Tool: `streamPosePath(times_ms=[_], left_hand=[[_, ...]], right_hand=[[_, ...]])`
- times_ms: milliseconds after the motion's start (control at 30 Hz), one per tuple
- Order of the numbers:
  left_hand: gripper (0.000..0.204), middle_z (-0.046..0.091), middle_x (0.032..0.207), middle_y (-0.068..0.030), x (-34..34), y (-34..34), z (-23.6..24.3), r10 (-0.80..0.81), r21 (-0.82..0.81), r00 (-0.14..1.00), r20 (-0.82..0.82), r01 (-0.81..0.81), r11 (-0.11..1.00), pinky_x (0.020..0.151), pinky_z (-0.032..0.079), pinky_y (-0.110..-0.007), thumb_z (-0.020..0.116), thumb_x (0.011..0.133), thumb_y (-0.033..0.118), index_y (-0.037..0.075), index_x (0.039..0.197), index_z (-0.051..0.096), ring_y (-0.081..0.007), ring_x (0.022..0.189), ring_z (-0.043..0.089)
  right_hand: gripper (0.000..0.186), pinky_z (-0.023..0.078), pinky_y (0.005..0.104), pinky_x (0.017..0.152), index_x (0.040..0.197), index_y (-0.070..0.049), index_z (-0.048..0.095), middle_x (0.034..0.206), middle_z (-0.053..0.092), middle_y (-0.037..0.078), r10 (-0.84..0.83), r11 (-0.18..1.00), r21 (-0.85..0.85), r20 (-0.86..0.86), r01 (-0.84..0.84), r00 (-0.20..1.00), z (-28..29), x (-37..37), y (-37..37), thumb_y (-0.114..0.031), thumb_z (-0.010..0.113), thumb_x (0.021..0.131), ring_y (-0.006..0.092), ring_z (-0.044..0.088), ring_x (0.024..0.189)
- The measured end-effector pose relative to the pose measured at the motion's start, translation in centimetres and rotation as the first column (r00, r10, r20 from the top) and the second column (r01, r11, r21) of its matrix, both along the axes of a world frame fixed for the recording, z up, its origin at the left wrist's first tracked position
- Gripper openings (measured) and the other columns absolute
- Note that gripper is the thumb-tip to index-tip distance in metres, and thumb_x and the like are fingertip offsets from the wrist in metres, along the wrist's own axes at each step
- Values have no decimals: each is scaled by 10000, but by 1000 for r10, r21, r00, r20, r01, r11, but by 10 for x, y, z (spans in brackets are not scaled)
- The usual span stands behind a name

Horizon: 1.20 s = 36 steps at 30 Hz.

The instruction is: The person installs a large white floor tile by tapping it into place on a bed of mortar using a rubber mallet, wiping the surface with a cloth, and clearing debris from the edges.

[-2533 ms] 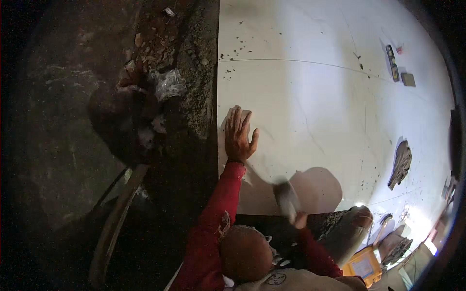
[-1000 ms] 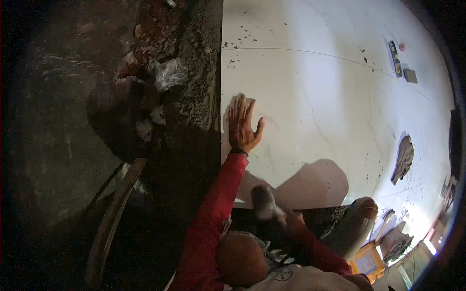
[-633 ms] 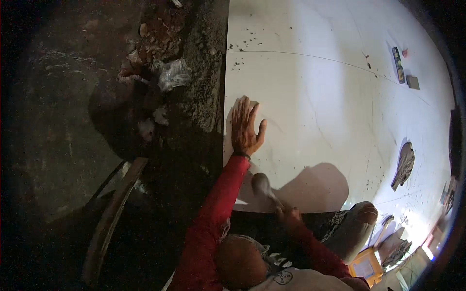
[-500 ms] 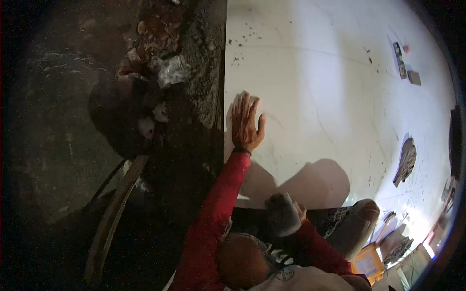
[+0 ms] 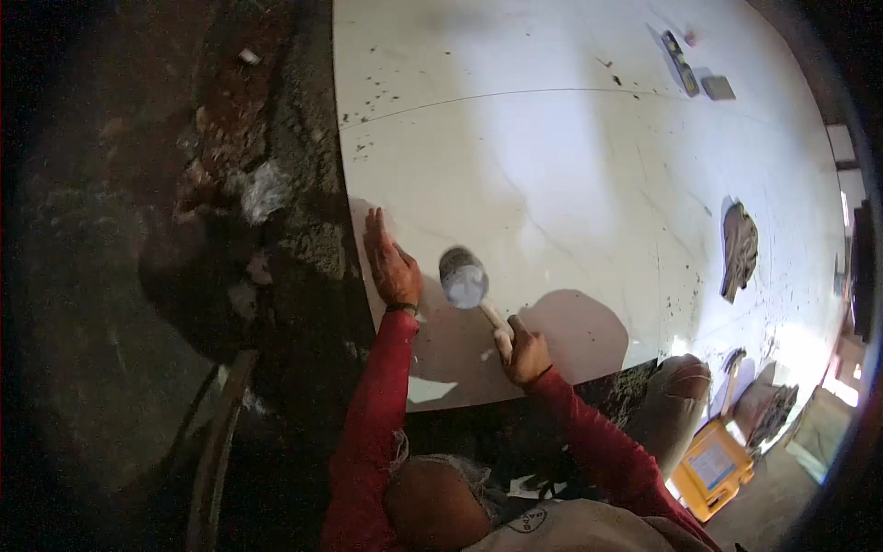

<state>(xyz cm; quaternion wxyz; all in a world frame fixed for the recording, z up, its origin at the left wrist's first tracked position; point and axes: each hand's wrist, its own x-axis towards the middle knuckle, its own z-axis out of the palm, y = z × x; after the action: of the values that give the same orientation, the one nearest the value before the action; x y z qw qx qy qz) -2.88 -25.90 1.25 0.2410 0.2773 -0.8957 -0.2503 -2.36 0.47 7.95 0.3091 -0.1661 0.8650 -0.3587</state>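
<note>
I seem mid-tapping on the tile, left hand open at its left edge, right hand clasping the mallet, the next tap calling for careful aim.

Wears long red sleeves, close-fitting, reaching both wrists. Bears a thin dark band at the left wrist. Shows a pale grey shirt marked with a round, dark-outlined emblem. Includes pale, soiled trousers, frayed at the left knee.
</note>
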Motion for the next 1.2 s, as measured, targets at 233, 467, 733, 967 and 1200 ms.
streamPosePath(times_ms=[233,467,733,967,1200], left_hand=[[595,407,1527,-213,-7,1,5,1,-188,1000,31,5,982,1169,329,-481,435,936,-83,26,1514,340,-396,1429,370],[555,427,1491,-251,-6,6,8,46,-51,999,14,-45,998,1111,385,-472,411,959,-79,25,1502,354,-428,1359,439],[630,404,1519,-228,-7,19,10,-48,21,997,-57,50,999,1125,404,-430,410,940,-99,51,1542,301,-380,1390,432],[505,390,1523,-263,-9,4,4,30,73,1000,-6,-30,997,1128,385,-447,414,1043,78,8,1530,299,-397,1399,415],[634,349,1559,-247,30,29,12,-118,-151,984,134,138,979,1173,310,-477,499,1036,325,7,1542,286,-398,1444,346]], right_hand=[[494,547,513,577,1122,-27,522,704,664,195,-76,985,-167,-207,42,975,-3,-29,-24,-467,647,933,420,695,655],[407,494,580,624,1043,-23,558,724,626,298,-243,964,-123,-48,236,969,32,-31,-20,-429,536,1015,514,640,727],[443,500,594,618,1103,-62,509,688,624,286,-98,980,-187,-170,65,980,2,-40,-15,-495,520,1009,520,631,690],[508,532,585,627,1090,-25,516,694,656,265,-138,990,31,82,136,987,7,-32,27,-524,531,997,508,669,707],[425,535,513,624,1088,-55,547,703,654,201,-121,993,-1,-59,122,991,10,30,93,-469,562,993,442,670,687]])
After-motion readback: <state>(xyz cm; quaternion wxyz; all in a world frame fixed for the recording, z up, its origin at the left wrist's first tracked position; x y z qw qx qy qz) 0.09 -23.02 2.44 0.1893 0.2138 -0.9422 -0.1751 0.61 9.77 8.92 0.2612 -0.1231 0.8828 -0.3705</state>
